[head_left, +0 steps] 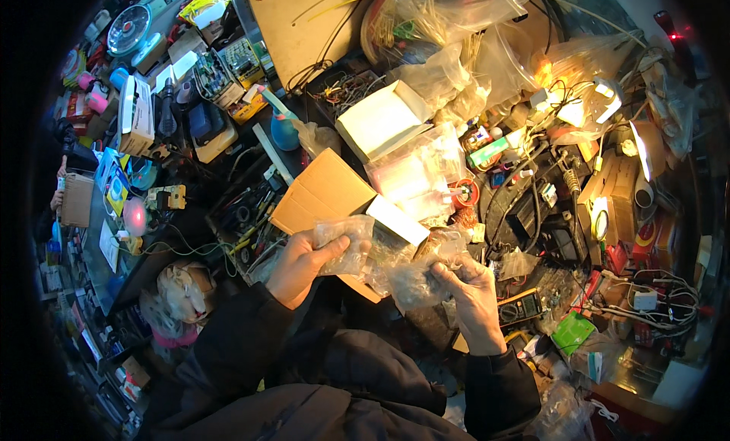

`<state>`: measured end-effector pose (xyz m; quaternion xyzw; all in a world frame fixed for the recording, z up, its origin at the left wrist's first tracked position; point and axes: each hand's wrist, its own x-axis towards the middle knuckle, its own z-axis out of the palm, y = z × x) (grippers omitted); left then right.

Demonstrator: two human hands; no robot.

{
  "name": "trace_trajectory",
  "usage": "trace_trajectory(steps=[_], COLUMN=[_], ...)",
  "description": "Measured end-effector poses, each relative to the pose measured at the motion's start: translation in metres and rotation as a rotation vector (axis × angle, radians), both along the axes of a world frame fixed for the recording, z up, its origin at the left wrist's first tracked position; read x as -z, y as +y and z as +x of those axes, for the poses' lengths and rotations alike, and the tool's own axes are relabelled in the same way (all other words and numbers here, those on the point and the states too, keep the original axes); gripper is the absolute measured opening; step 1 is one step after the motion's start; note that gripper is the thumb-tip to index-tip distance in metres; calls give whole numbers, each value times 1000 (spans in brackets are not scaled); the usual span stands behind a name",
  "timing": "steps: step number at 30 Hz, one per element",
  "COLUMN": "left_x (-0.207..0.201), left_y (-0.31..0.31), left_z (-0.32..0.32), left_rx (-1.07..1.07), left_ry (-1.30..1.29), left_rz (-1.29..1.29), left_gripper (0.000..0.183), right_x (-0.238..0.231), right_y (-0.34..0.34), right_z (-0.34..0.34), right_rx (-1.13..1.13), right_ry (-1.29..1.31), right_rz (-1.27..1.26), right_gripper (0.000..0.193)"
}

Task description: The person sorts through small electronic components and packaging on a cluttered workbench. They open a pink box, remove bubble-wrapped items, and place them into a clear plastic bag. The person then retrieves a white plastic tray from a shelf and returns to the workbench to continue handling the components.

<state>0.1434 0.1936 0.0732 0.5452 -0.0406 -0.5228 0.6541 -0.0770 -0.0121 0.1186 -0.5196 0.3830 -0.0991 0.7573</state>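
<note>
Both hands grip crumpled clear plastic packaging above the crowded bench. My left hand (299, 268) pinches a clear plastic bag (351, 239) between thumb and fingers. In my right hand (470, 298) is another bunched stretch of clear plastic (414, 283), pressed under the thumb. Whether the two are one piece or separate I cannot tell, nor whether anything small lies inside. Just beyond my left hand is a brown cardboard box (323, 191) with its flaps up. A white box edge (397, 219) shows between the hands, partly hidden by the plastic.
A white open box (384, 120) sits farther back under a bright lamp. On the right lie a multimeter (520, 307), a green card (572, 333) and coiled cables (663, 300). A blue spray bottle (284, 129) stands at the back left. A person's hand (59, 198) shows at the far left.
</note>
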Motion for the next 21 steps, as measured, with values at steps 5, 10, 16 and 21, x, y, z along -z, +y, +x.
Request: trace_trajectory(steps=[5, 10, 16, 21], left_x=[-9, -12, -2, 10], left_y=[-27, -42, -57, -56], left_z=[-17, -41, -72, -76], left_rx=[-91, 61, 226, 345], left_ry=[-133, -549, -692, -427], left_rz=[-39, -84, -79, 0], left_gripper=[32, 34, 36, 41], right_x=[2, -3, -4, -1], right_y=[5, 14, 19, 15], right_z=[2, 3, 6, 3], right_rx=[89, 137, 170, 210], right_ry=[30, 9, 10, 30], right_rz=[91, 155, 327, 439], right_gripper=[18, 18, 28, 27])
